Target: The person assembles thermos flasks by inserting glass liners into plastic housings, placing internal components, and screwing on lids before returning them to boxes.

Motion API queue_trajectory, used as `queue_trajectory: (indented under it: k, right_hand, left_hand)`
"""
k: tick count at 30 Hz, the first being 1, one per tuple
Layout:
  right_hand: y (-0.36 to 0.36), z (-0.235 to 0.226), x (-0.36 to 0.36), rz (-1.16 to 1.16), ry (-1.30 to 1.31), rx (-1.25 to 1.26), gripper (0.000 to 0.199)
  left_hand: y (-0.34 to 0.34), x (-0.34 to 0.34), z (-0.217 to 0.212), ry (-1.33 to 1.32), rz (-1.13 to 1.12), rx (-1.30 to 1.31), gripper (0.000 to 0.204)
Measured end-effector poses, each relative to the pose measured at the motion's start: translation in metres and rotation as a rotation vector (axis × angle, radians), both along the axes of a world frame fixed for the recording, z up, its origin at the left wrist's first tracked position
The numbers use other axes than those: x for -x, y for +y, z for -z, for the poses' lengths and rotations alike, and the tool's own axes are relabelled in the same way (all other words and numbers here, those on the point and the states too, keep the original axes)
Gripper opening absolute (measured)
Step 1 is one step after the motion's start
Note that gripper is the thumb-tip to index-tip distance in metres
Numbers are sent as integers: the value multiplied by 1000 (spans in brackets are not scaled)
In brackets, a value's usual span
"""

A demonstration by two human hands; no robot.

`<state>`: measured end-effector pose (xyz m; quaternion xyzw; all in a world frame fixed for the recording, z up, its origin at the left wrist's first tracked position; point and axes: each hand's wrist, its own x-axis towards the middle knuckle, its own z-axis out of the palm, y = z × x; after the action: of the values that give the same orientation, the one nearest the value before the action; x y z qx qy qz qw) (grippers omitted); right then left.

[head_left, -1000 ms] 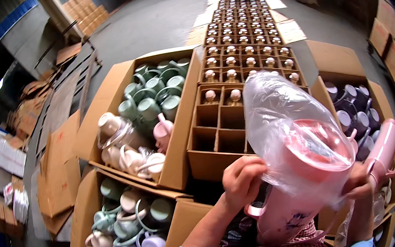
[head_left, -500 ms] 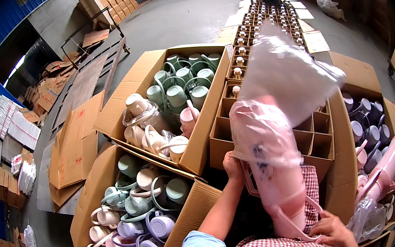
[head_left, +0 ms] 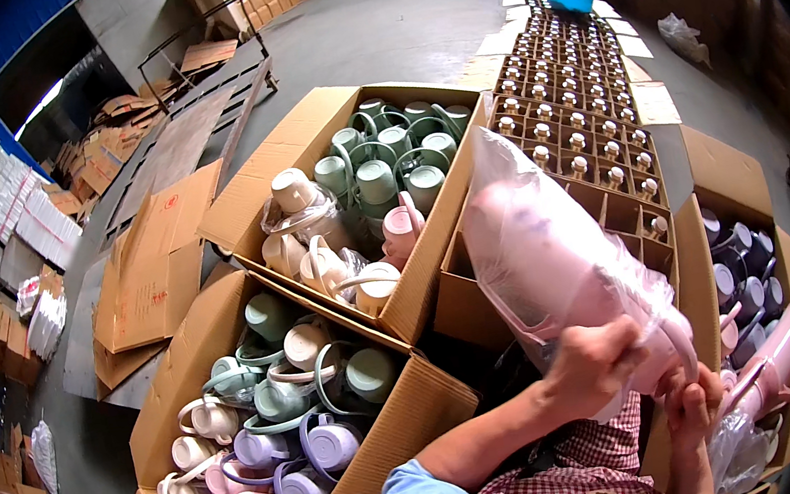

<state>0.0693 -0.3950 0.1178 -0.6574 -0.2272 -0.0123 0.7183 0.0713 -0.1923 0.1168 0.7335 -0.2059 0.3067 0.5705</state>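
Note:
A pink jug (head_left: 557, 249) with a loop handle lies tilted in front of me, mostly inside a clear plastic bag (head_left: 493, 167). Its base end points away from me, toward the divided carton. My left hand (head_left: 594, 368) is closed at the bag's near edge, against the jug's side. Lower right, my right hand (head_left: 691, 399) is closed around the near end of the bag by the jug's handle; its fingertips are partly hidden.
Open cartons of jugs stand at left (head_left: 397, 403), ahead (head_left: 315, 107) and right (head_left: 696, 306). Beyond the jug, a divided carton (head_left: 465, 313) adjoins long rows of bottles (head_left: 574, 143). A blue basin (head_left: 571, 2) sits on them. Flattened cardboard (head_left: 162, 280) lies left.
The bag has been drawn down over the jug, which has tilted away to the upper left. My left hand has moved right and nearer, from the jug's side to the bag's near edge.

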Motion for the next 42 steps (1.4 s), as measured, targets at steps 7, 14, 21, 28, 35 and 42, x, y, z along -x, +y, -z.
queue_trajectory:
  k: [7,14,21,28,35,42]
  right_hand:
    - [118,-35,-78,-52,-279,25,33]
    - [342,-57,-138,-266,-904,595,32]
    - [471,7,-163,-600,-786,797,35]
    - [506,107,-209,-717,-838,829,35]
    - [483,130,-375,-120,-674,844,46]
    - [489,160,-398,-231,-741,1150,54]
  left_hand:
    - [119,0,25,220,-592,97,3]
    - [222,-67,54,195,-470,817,14]
    - [348,-51,118,75,-707,1134,8]
    - [387,-45,179,543,-1041,1133,7]
    - [398,-61,188,427,-1191,863,7]
    - [388,-64,191,621,-1145,444,3]
